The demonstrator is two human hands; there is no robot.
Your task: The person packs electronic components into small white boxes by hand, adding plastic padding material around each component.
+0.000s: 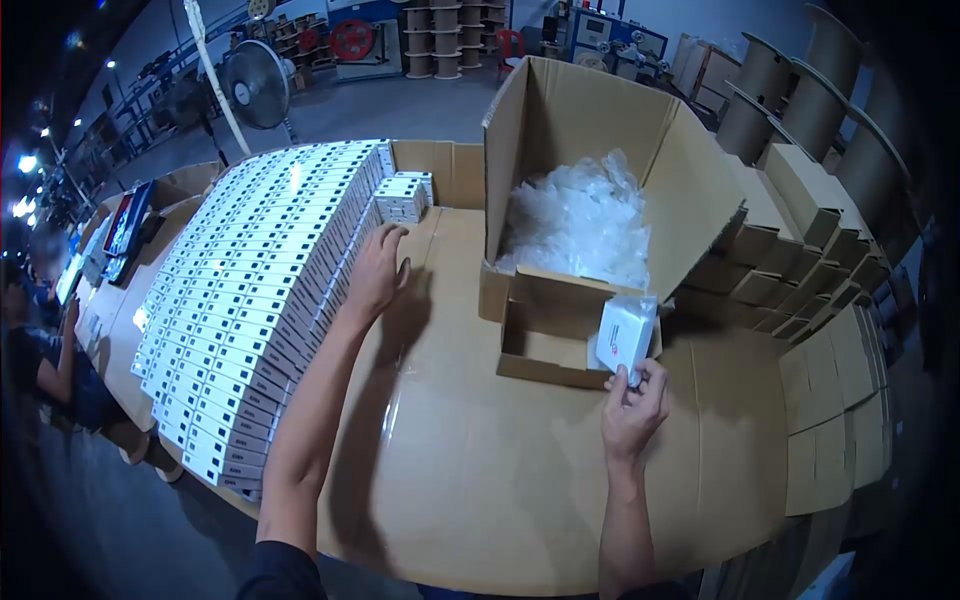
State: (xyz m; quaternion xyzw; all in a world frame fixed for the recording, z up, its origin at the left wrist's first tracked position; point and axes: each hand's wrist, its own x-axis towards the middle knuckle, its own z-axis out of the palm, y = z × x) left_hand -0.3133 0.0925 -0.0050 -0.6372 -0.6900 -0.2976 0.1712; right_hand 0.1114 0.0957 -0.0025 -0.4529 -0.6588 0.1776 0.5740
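Observation:
My right hand (634,412) pinches the lower end of a small white box in a clear plastic bag (627,335). It holds this over the right end of a low open cardboard box (550,370). My left hand (377,270) is open, fingers apart, at the edge of the large stack of white boxes (250,270). Just beyond its fingertips sits a small separate pile of white boxes (402,198). Behind the low box stands a tall open carton (690,170), holding a heap of clear plastic bags (580,225).
Brown cardboard covers the worktable (480,470). Folded cardboard boxes (790,260) are piled on the right, with large spools (760,95) behind. A fan (255,85) stands beyond the stack. At far left, a person (50,350) sits near a screen (128,220).

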